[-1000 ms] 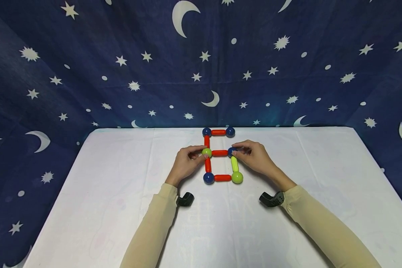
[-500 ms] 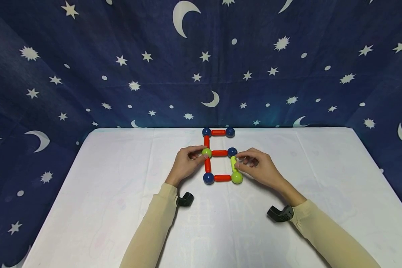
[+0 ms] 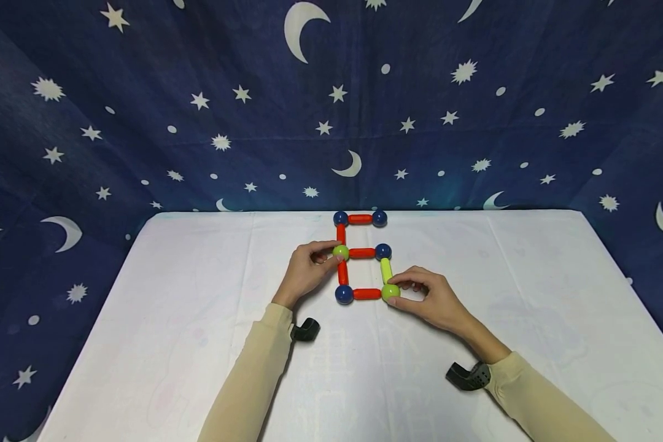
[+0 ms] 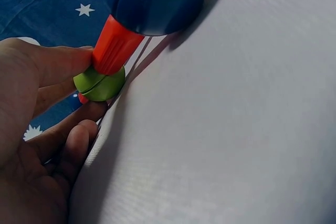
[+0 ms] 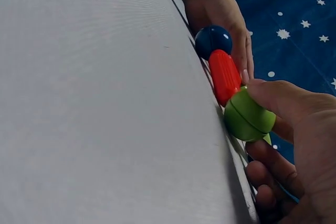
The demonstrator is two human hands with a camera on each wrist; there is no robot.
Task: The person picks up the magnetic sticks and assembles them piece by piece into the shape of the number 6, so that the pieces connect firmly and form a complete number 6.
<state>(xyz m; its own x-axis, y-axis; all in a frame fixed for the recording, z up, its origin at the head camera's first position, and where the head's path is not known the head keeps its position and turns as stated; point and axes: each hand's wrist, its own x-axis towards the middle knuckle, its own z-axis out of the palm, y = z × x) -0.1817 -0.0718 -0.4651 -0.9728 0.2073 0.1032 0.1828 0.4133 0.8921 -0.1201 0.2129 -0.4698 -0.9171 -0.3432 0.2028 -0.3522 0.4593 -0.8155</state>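
Observation:
On the white table lies a flat figure of joined toy rods and balls. My left hand (image 3: 306, 270) pinches the light green ball (image 3: 341, 252) midway down its left side, thumb and fingers on opposite sides. With my right hand (image 3: 432, 299) I pinch the larger-looking green ball (image 5: 249, 115) at the figure's near right corner. A yellow-green rod (image 3: 386, 271) runs from that corner up to a blue ball (image 3: 383, 251). Red rods (image 3: 367, 294) link the other balls, including a blue ball (image 3: 344, 294) at the near left corner.
The figure's far end has a red rod (image 3: 360, 219) between two blue balls, near the table's back edge. A dark blue cloth (image 3: 254, 110) with stars and moons hangs behind the white table (image 3: 171, 344). Black wrist devices (image 3: 468, 376) sit at both sleeves.
My right hand has moved toward me, from the right-hand blue ball down along the yellow-green rod to the near green ball. The left hand keeps its hold on the other green ball.

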